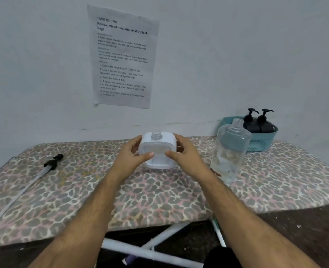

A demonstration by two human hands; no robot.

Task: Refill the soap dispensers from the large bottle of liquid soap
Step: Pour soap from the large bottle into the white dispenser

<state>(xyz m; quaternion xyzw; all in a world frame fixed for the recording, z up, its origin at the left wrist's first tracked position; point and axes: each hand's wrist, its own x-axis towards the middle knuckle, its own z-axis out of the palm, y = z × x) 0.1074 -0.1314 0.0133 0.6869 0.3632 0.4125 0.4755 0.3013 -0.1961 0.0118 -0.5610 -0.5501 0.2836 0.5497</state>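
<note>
A white square soap dispenser bottle (157, 149) stands near the middle of the board with its neck uncapped. My left hand (129, 157) grips its left side and my right hand (185, 154) grips its right side, both thumbs on the front face. To the right stands a tall clear bottle (229, 151), also uncapped, with a little liquid at the bottom. A black pump head with a long clear tube (49, 165) lies on the board at the left. Two black pump dispensers (258, 123) sit in a teal basket (260, 142) at the back right.
The work surface is an ironing board with a leopard-print cover (159, 194), its rounded end at the right. A printed sheet (122, 57) hangs on the wall behind. White board legs (150, 252) show below the near edge.
</note>
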